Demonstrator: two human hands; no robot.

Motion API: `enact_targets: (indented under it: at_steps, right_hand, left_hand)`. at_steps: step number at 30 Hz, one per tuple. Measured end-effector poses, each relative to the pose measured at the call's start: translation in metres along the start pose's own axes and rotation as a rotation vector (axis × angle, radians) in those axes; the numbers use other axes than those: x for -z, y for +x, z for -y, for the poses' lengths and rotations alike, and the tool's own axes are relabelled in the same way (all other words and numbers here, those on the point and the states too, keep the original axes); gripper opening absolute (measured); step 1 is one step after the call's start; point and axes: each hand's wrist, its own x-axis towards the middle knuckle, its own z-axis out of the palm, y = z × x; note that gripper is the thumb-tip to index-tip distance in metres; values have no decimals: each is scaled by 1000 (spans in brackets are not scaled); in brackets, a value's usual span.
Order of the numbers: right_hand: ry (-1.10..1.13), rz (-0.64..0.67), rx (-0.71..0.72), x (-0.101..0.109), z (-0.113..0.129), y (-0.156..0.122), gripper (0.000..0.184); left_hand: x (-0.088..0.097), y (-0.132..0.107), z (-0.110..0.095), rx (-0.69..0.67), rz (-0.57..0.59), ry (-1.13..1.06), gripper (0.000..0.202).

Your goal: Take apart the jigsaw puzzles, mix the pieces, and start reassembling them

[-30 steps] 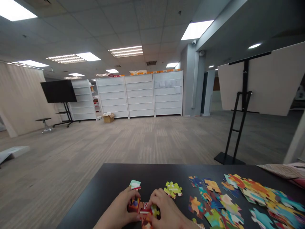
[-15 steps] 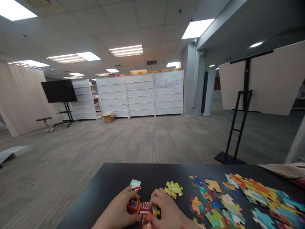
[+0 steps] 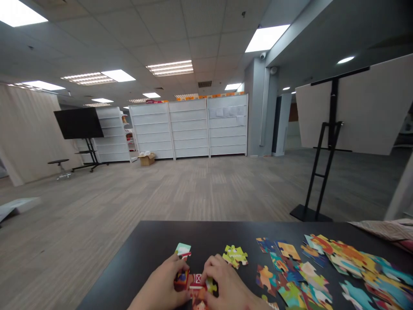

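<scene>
At the bottom edge, my left hand [image 3: 161, 286] and my right hand [image 3: 227, 286] press together on a small cluster of joined puzzle pieces [image 3: 195, 286], red and orange with a white window mark, lying on the black table [image 3: 155, 245]. Both hands have fingers curled in a pinch on the pieces. A teal and white piece [image 3: 183, 249] lies just beyond my left fingertips. Just beyond my right hand lies a yellow-green piece [image 3: 235, 255].
Several loose colourful puzzle pieces [image 3: 322, 267] spread over the table's right half. A patterned cloth [image 3: 383, 228] lies at the far right. Beyond the table are carpeted floor, a black easel stand [image 3: 318, 172], white shelving [image 3: 190, 127] and a screen on a stand [image 3: 79, 125].
Almost nothing: my hands stay on the joined pieces, with only a slight shift of the fingers and of the view.
</scene>
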Motion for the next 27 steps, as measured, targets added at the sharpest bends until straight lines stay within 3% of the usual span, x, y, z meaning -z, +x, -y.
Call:
enact_targets:
  at_steps: [5,8,11,14,20,27]
  right_hand:
    - [-4,3,19,1,1,-1,16]
    - [-11,0,4,2,4,-2,14]
    - [-8,3,-9,3,5,-2,14]
    - [-2,-4,5,2,4,-2,15]
    - [19,-18,25,0,1,-3,14]
    - [21,-27,34,0,1,-4,15]
  left_hand:
    - [-1,1,-2,37,-16,-14,36]
    - [1,0,-2,47,-24,-186,35]
    - [8,-2,-1,27,43,-352,23]
    - [16,-7,2,29,131,-386,22]
    - [16,-10,6,105,207,-326,26]
    - [12,-11,1,116,139,-143,27]
